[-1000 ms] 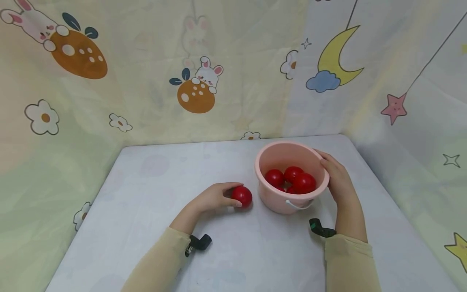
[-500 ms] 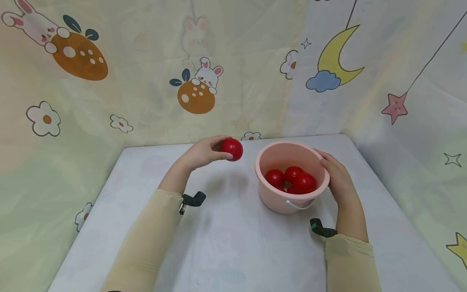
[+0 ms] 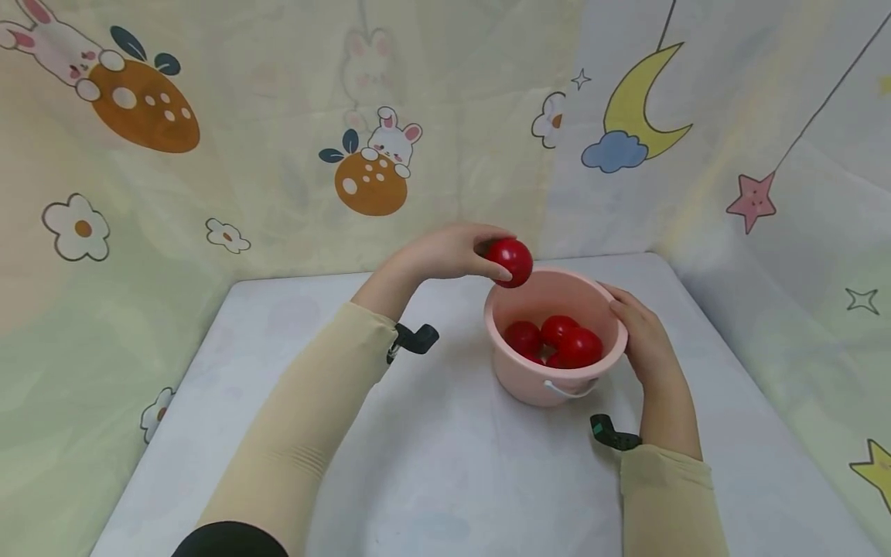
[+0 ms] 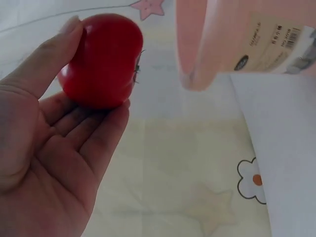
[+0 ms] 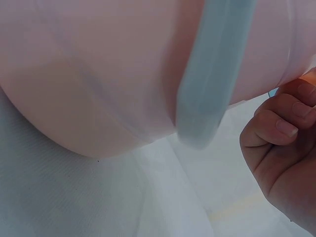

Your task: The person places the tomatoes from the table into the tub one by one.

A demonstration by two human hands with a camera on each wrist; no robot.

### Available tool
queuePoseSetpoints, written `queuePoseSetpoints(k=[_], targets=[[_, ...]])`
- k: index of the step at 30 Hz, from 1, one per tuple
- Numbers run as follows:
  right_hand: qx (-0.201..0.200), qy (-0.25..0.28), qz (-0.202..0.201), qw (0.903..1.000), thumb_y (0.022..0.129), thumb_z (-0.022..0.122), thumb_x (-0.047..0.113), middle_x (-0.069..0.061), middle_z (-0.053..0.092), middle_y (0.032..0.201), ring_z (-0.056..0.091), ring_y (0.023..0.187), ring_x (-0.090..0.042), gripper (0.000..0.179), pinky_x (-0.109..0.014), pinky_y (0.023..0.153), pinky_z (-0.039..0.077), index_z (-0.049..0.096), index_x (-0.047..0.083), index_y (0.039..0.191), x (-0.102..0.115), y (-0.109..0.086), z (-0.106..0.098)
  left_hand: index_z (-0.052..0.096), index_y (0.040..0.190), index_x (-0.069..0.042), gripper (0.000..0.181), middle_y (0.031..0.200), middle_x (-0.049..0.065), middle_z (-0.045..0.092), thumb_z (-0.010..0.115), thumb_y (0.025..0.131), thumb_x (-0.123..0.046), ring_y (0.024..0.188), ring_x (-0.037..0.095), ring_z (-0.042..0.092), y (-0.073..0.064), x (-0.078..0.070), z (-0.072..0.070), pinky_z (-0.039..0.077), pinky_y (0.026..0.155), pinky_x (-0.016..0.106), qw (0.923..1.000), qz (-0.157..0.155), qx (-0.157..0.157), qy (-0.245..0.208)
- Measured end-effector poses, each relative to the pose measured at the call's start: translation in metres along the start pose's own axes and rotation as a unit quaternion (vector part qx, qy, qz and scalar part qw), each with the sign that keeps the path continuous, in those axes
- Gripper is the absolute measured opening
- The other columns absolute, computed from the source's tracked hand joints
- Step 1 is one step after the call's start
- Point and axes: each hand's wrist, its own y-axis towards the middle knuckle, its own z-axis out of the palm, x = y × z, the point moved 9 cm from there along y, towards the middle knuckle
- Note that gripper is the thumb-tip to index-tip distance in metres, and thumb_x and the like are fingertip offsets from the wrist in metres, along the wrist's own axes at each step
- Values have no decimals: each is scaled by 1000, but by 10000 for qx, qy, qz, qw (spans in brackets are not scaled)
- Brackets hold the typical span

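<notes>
My left hand (image 3: pixel 451 254) holds a red tomato (image 3: pixel 513 261) between thumb and fingers, raised by the back left rim of a pink bucket (image 3: pixel 529 384). In the left wrist view the held tomato (image 4: pixel 101 61) shows a green calyx, and the bucket wall (image 4: pixel 232 44) is a short way off. Several red tomatoes (image 3: pixel 581 348) lie inside the bucket. At the bucket's right side, my right hand (image 3: pixel 649 344) grips the rim; its curled fingers (image 5: pixel 286 127) show in the right wrist view, though part of the hold is hidden.
The bucket's pale handle (image 3: pixel 572 391) hangs down its front. Both stand on a white table (image 3: pixel 445 480) with patterned cloth (image 3: pixel 278 155) at its back and sides. A label (image 4: pixel 269 44) is stuck on the bucket's wall.
My left hand has lifted the tomato off the table, up and away, then moved it right to the bucket's back left rim. The right hand and bucket have stayed in place.
</notes>
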Motion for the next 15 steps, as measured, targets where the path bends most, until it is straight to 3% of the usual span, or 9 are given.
queuePoseSetpoints(k=[7,15], targets=[[13,33,70,10000,98,41,62,7,40,156,37,140,-18,52,-20,93,51,41,44,147,-1,2,1,61,126,-31,51,115,-10,62,81,79,-41,109,12,55,27,-38,34,57,79,27,9895,308,1078,913],[-64,-83,56,9999,97,42,64,7,41,155,39,140,-18,54,-34,103,49,41,44,147,-3,3,-1,66,118,-24,41,111,-7,64,82,81,-34,107,14,56,44,-57,67,57,82,29,9653,-54,1923,1766]])
